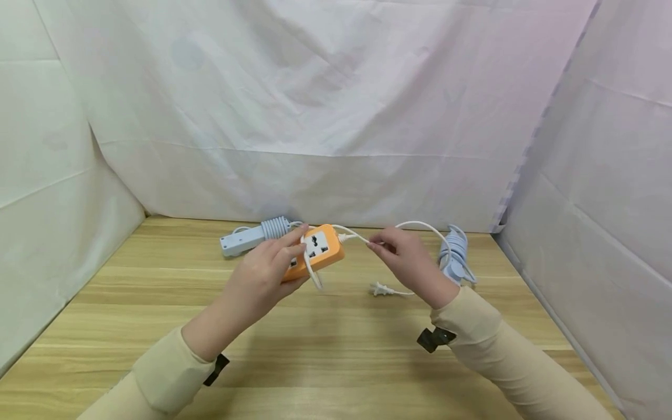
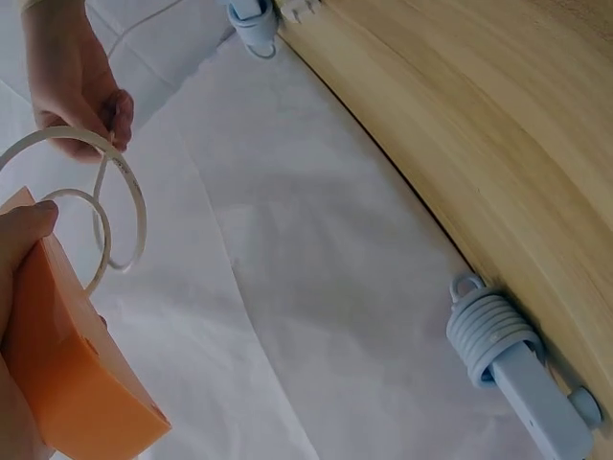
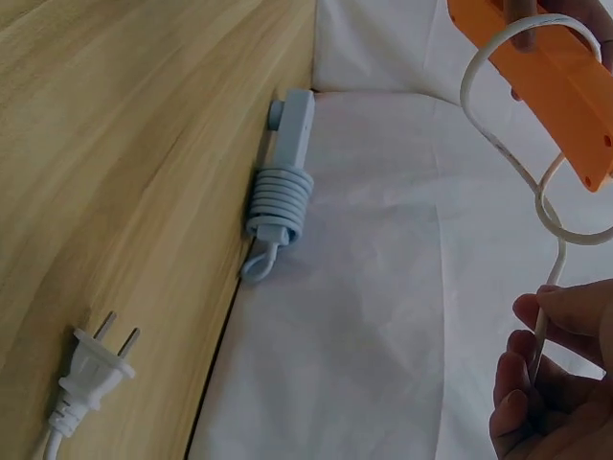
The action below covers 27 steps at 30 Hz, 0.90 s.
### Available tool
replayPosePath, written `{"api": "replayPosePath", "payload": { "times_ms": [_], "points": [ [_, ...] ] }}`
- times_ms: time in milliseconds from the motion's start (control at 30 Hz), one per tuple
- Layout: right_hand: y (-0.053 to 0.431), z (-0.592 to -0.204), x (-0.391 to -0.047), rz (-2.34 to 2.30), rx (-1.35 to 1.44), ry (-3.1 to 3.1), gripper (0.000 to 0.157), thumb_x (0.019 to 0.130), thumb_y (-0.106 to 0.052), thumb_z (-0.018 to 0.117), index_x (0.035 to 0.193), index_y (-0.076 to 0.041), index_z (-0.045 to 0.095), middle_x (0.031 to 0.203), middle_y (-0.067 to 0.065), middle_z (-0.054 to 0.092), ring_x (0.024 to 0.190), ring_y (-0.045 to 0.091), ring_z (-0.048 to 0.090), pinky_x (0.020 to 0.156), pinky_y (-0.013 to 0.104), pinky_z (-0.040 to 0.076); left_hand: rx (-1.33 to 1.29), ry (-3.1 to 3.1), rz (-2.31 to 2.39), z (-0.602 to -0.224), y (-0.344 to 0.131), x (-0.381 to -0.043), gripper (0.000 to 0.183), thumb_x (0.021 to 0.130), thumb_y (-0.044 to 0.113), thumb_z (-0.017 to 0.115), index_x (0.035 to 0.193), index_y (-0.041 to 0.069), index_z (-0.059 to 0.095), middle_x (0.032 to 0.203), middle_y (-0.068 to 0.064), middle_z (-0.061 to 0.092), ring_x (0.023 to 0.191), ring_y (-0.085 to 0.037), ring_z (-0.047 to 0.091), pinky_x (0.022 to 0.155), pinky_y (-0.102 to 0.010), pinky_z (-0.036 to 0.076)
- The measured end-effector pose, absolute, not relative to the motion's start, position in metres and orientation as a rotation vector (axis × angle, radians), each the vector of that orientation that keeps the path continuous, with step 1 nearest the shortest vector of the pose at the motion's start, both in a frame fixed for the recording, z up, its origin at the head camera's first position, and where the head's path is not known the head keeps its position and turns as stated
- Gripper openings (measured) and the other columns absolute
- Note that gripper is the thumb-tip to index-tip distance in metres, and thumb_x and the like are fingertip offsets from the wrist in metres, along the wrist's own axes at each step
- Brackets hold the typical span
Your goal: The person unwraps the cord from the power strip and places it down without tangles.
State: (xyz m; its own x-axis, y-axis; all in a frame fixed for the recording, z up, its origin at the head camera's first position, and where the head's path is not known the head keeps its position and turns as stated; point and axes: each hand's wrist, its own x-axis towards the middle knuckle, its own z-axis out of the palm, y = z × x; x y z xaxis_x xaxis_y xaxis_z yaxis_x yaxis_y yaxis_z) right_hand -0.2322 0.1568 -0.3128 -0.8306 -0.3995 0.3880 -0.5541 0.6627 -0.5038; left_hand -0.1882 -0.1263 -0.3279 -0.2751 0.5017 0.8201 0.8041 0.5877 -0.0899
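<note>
My left hand [image 1: 265, 265] grips an orange power strip [image 1: 332, 256] with a white socket face, raised over the table. A loop of its white cord [image 1: 313, 273] hangs across the socket face by my left fingers. My right hand [image 1: 404, 256] pinches the cord between thumb and fingers, a little right of the strip's end. In the right wrist view, cord loops [image 3: 484, 91] curve between the strip and my right hand [image 3: 565, 374]. The cord's two-pin plug [image 1: 381, 289] lies on the table below my right hand.
At the back left lies a light blue power strip [image 1: 242, 240] with its cord coiled round one end. A second light blue bundle of coiled cord [image 1: 455, 248] sits at the back right, partly behind my right hand. White cloth [image 1: 336, 116] hangs along the table's [image 1: 325, 361] back edge.
</note>
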Motion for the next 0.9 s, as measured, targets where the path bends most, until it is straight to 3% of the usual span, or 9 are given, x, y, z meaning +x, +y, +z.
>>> {"api": "replayPosePath", "payload": {
  "times_ms": [467, 900],
  "points": [
    [0.171, -0.326, -0.217, 0.856, 0.886, -2.667, 0.006, 0.094, -0.011, 0.065, 0.094, -0.013, 0.071, 0.077, -0.007, 0.056, 0.064, 0.009, 0.046, 0.057, 0.028, 0.043, -0.9, -2.033, -0.36, -0.338, -0.152, -0.202, 0.064, 0.059, 0.001, 0.092, 0.11, -0.004, 0.055, 0.135, -0.018, 0.056, 0.083, -0.034, 0.063, 0.072, -0.042, 0.055],
    [0.175, -0.317, -0.2, 0.919, 0.994, -2.51, 0.01, 0.092, -0.003, 0.066, 0.092, -0.013, 0.068, 0.077, -0.011, 0.054, 0.066, 0.007, 0.048, 0.057, 0.026, 0.043, -0.91, -2.082, -0.316, -0.353, -0.159, -0.211, 0.055, 0.061, 0.007, 0.092, 0.099, -0.001, 0.054, 0.129, -0.018, 0.06, 0.076, -0.028, 0.061, 0.066, -0.038, 0.055]
  ]
}}
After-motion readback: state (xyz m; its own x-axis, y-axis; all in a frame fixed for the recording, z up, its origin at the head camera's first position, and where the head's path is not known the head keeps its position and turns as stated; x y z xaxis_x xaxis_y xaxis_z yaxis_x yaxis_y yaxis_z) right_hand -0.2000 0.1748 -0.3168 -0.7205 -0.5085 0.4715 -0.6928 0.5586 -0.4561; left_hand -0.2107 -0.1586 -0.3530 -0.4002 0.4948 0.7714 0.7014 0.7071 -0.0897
